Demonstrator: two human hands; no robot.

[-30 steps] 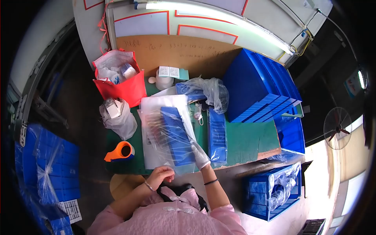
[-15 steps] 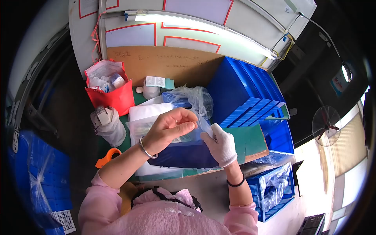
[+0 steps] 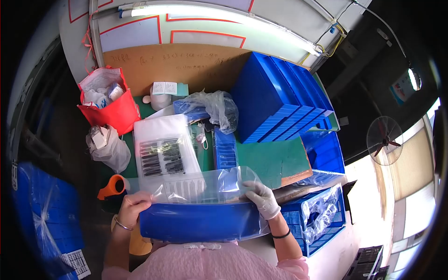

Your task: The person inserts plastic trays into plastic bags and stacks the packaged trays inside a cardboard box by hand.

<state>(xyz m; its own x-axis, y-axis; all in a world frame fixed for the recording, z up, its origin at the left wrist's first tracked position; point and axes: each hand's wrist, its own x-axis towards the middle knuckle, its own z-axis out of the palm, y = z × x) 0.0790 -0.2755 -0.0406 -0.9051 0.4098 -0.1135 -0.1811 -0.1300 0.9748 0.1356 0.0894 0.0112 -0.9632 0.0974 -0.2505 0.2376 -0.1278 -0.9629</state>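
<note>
A clear plastic bag (image 3: pixel 219 184) stretches between my two hands, close to my body. My bare left hand (image 3: pixel 134 205) pinches its left end; my right hand (image 3: pixel 263 200), in a white glove, grips the right end. Just below, a blue panel-like piece (image 3: pixel 200 221) with a curved lower edge lies close to my chest. The film overlaps it, but whether it is wholly inside the bag I cannot tell. Beyond the bag, a stack of white sheets (image 3: pixel 158 123) bears a clear-wrapped pack of dark strips (image 3: pixel 163 157). A printed sheet (image 3: pixel 184 188) shows through the film.
Blue bins (image 3: pixel 270 100) stand stacked at the back right, with a blue crate (image 3: pixel 310 224) below. A red bag (image 3: pixel 109 100), a white plastic bag (image 3: pixel 112 149) and an orange tape dispenser (image 3: pixel 112 186) are left. Crumpled film (image 3: pixel 212 107) lies at the back of the green table (image 3: pixel 266 158).
My hands have moved apart from close together and come nearer my body, spreading the clear bag between them. The blue piece has come nearer too, uncovering the sheets and strips. My view has shifted.
</note>
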